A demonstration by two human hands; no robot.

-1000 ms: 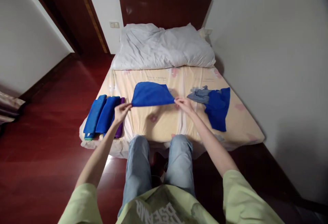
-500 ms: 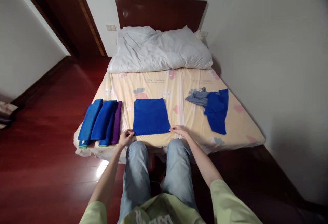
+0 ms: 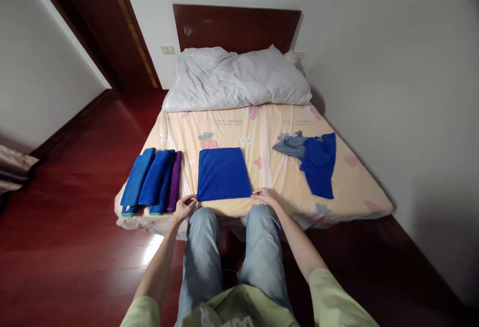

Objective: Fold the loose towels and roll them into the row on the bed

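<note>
A blue cloth [image 3: 223, 173] lies flat and spread on the yellow bedsheet [image 3: 269, 132], near the bed's foot. My left hand [image 3: 184, 206] pinches its near left corner. My right hand [image 3: 265, 197] pinches its near right corner. Both hands rest at the mattress edge just above my knees. To the left lie folded cloths side by side: two blue ones [image 3: 147, 180] and a purple one [image 3: 174, 181].
An unfolded blue cloth [image 3: 319, 163] and a grey cloth [image 3: 292, 143] lie crumpled on the bed's right side. A white duvet [image 3: 235, 78] is bunched at the dark headboard. Red wooden floor surrounds the bed; a wall runs close on the right.
A second ago my hands held the blue cloth up in the air. They have drawn it toward me and laid it flat on the sheet, still gripping its near corners.
</note>
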